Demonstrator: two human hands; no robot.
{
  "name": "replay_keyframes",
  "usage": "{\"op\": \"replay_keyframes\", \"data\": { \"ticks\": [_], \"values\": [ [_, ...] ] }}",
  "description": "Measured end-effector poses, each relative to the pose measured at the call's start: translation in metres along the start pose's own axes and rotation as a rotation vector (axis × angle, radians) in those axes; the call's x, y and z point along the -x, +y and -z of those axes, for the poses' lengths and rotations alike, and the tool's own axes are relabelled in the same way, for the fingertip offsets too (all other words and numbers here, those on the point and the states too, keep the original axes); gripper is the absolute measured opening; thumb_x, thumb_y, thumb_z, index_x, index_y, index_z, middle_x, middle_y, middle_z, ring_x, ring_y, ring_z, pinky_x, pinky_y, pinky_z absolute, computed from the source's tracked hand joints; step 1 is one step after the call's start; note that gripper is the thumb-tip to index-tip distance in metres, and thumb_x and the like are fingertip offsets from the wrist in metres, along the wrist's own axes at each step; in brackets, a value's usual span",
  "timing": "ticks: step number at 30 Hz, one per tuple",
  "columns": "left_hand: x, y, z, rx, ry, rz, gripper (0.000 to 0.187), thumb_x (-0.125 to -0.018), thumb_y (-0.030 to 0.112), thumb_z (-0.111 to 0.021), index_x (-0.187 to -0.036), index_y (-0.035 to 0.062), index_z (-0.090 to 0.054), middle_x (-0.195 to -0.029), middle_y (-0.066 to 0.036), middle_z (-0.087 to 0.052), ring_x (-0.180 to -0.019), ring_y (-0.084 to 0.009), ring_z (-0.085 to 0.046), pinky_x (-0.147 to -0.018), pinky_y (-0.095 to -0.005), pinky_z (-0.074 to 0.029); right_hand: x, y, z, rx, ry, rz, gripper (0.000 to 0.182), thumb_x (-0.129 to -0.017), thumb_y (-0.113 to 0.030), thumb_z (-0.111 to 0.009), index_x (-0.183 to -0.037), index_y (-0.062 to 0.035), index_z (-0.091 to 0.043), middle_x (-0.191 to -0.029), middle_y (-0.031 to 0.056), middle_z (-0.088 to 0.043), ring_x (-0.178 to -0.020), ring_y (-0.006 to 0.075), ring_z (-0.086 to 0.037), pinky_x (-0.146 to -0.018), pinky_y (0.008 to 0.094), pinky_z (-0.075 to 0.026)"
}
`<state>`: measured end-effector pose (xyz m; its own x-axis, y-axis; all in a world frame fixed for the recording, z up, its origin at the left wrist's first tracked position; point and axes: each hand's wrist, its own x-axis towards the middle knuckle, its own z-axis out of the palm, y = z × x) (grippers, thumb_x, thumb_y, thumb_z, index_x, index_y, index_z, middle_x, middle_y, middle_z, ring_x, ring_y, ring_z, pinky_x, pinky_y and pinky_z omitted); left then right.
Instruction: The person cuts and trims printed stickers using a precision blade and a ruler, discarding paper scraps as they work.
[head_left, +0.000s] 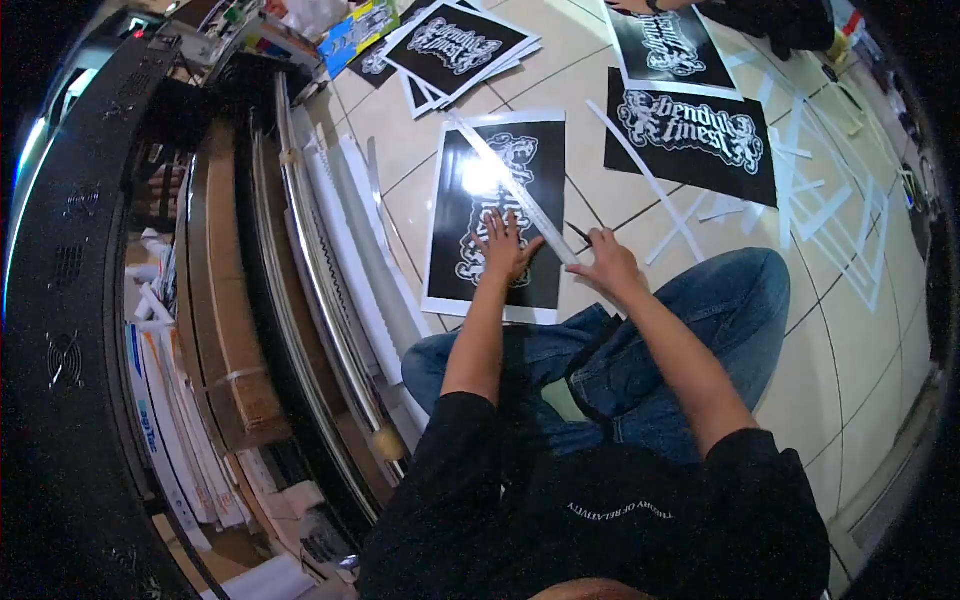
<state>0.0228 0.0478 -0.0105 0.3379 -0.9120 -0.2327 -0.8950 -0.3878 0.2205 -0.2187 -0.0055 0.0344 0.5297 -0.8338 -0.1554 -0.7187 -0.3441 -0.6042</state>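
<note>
A black print with white lettering and a white border lies on the tiled floor before my crossed legs. My left hand rests flat on it, fingers spread. Diagonally across the print runs a long metal ruler. At the ruler's near end is my right hand, its fingers closed round a thin dark tool and its thumb by the ruler's end. The tool's tip is too small to make out.
Several prints are stacked at the upper left. Another print lies at the right, near cut white strips. A person's hand touches a print at the top. A large machine with metal rollers stands left.
</note>
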Motion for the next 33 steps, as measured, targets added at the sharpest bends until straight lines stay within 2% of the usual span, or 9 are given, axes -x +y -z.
{"op": "replay_keyframes", "data": {
  "ticks": [5,10,13,17,21,25,28,29,33],
  "values": [
    [-0.014,-0.051,0.017,-0.118,-0.044,-0.12,0.118,-0.079,0.078,-0.056,-0.159,0.0053,-0.008,-0.166,-0.017,-0.008,-0.153,-0.0388,-0.002,-0.116,-0.0672,0.001,-0.014,0.004,0.001,0.068,0.032,-0.06,0.073,-0.071,-0.047,-0.084,-0.121,-0.0028,-0.053,-0.117,0.0201,-0.055,-0.105,0.04,-0.062,-0.086,0.0483,-0.053],
    [-0.015,-0.095,0.06,-0.267,-0.296,-0.23,0.133,-0.058,0.079,-0.074,-0.161,0.0268,-0.009,-0.167,-0.015,0.001,-0.152,-0.0432,-0.001,-0.115,-0.0704,-0.014,-0.026,0.034,-0.024,0.065,0.164,-0.141,0.072,-0.077,-0.046,-0.081,-0.125,-0.0019,-0.053,-0.118,0.0219,-0.055,-0.106,0.0422,-0.06,-0.089,0.0497,-0.051],
    [-0.011,-0.109,0.047,-0.158,-0.348,-0.288,0.129,-0.06,0.076,-0.076,-0.16,0.0295,-0.01,-0.167,-0.016,0.001,-0.152,-0.0426,-0.001,-0.114,-0.0716,-0.012,-0.017,-0.015,0.002,-0.016,0.111,-0.12,0.074,-0.078,-0.051,-0.078,-0.127,-0.0013,-0.052,-0.117,0.0237,-0.054,-0.106,0.0433,-0.06,-0.089,0.0508,-0.051],
    [0.027,-0.086,0.028,0.3,0.258,0.401,0.126,-0.066,0.081,-0.067,-0.16,0.016,-0.015,-0.166,-0.019,0.0,-0.153,-0.0405,0.0,-0.112,-0.075,-0.006,-0.006,-0.039,-0.014,0.119,-0.047,0.024,0.086,-0.075,-0.063,-0.074,-0.126,0.0013,-0.05,-0.118,0.0246,-0.052,-0.101,0.0431,-0.063,-0.082,0.0508,-0.054],
    [0.063,-0.103,0.044,0.51,0.392,1.311,0.141,-0.064,0.07,-0.079,-0.159,0.0085,0.005,-0.163,-0.029,0.0,-0.152,-0.0415,-0.002,-0.114,-0.0715,-0.007,-0.005,-0.045,-0.018,0.191,-0.087,0.032,0.09,-0.073,-0.067,-0.073,-0.125,0.0019,-0.049,-0.118,0.024,-0.05,-0.099,0.0426,-0.064,-0.078,0.0492,-0.056],
    [0.073,-0.1,0.045,0.527,0.312,1.352,0.137,-0.067,0.055,-0.084,-0.158,0.0077,0.007,-0.16,-0.031,-0.01,-0.15,-0.0423,-0.015,-0.116,-0.0654,-0.016,-0.004,-0.063,-0.038,0.041,-0.04,0.233,0.083,-0.075,-0.063,-0.074,-0.12,0.0016,-0.052,-0.119,0.0224,-0.049,-0.103,0.0415,-0.062,-0.08,0.0481,-0.056],
    [0.078,-0.094,0.057,0.657,0.601,1.128,0.115,-0.077,0.019,-0.076,-0.158,0.0069,0.004,-0.141,-0.034,-0.038,-0.132,-0.0462,-0.044,-0.112,-0.0497,-0.037,0.006,-0.084,-0.049,0.079,-0.098,0.197,0.075,-0.077,-0.055,-0.076,-0.122,0.0001,-0.052,-0.121,0.0224,-0.048,-0.105,0.0418,-0.062,-0.084,0.0481,-0.055],
    [0.076,-0.097,0.057,0.687,0.649,1.101,0.105,-0.08,0.009,-0.071,-0.158,0.0049,-0.001,-0.144,-0.033,-0.039,-0.134,-0.0465,-0.041,-0.111,-0.0478,-0.038,0.007,-0.087,-0.049,0.073,-0.131,0.162,0.074,-0.077,-0.051,-0.078,-0.123,0.0003,-0.051,-0.122,0.0226,-0.047,-0.106,0.0421,-0.061,-0.086,0.048,-0.055],
    [0.066,-0.127,0.058,0.439,0.907,0.759,0.081,-0.084,-0.002,-0.057,-0.155,0.0,-0.019,-0.146,-0.029,-0.044,-0.129,-0.0418,-0.05,-0.108,-0.0465,-0.04,0.001,-0.07,-0.046,0.031,-0.054,0.129,0.071,-0.078,-0.039,-0.081,-0.128,-0.0007,-0.049,-0.125,0.0233,-0.046,-0.108,0.0427,-0.06,-0.088,0.0484,-0.054]
  ]
}}
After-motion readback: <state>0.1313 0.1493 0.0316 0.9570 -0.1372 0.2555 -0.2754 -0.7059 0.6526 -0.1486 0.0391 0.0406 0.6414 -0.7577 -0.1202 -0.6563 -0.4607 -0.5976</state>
